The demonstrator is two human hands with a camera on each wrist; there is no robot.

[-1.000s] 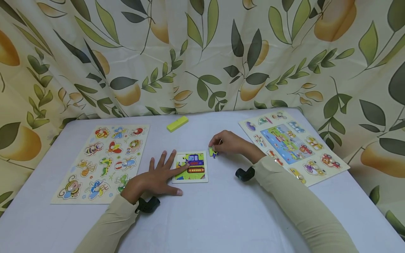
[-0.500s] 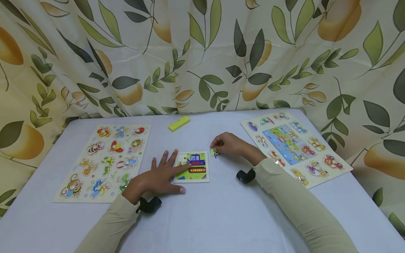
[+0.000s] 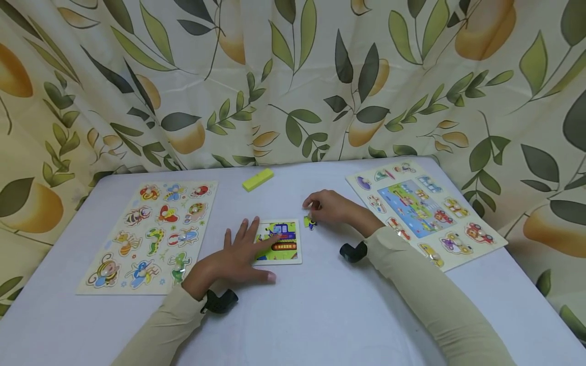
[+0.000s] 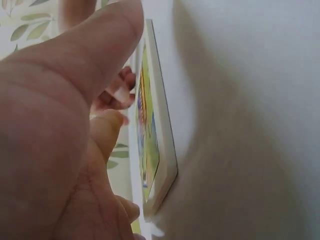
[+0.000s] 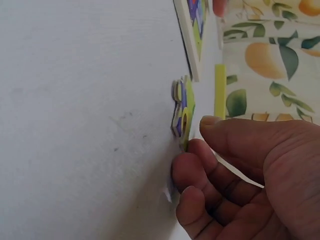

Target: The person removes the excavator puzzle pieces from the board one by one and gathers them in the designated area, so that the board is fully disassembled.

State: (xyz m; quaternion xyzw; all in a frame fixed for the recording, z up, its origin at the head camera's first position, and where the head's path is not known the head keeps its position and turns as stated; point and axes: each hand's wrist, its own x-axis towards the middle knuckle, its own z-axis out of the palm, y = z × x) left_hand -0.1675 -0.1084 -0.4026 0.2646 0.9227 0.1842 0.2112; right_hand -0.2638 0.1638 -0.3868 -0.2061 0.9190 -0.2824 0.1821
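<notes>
A small square jigsaw puzzle in a white frame (image 3: 291,258) lies mid-table, its picture a purple and orange tracked vehicle on green. Across its left part stretches my left hand (image 3: 231,262), fingers spread, the index finger over the picture and the thumb at the near corner. To the right of the frame is a loose green and purple jigsaw piece (image 5: 184,107), flat on the table. My right hand (image 3: 331,207) hovers at that piece with loosely curled fingers. In the right wrist view a fingertip meets the piece's end, while the thumb tip is a little off it.
On the left lies a board of insect shapes (image 3: 148,274); on the right, a board of vehicle shapes (image 3: 480,247). A yellow-green block (image 3: 258,180) rests near the far edge. Behind the white-covered table (image 3: 293,315) hangs a leaf-patterned curtain (image 3: 311,76).
My left hand has slid slightly to the right over the puzzle. The right hand stays almost still beside the loose piece.
</notes>
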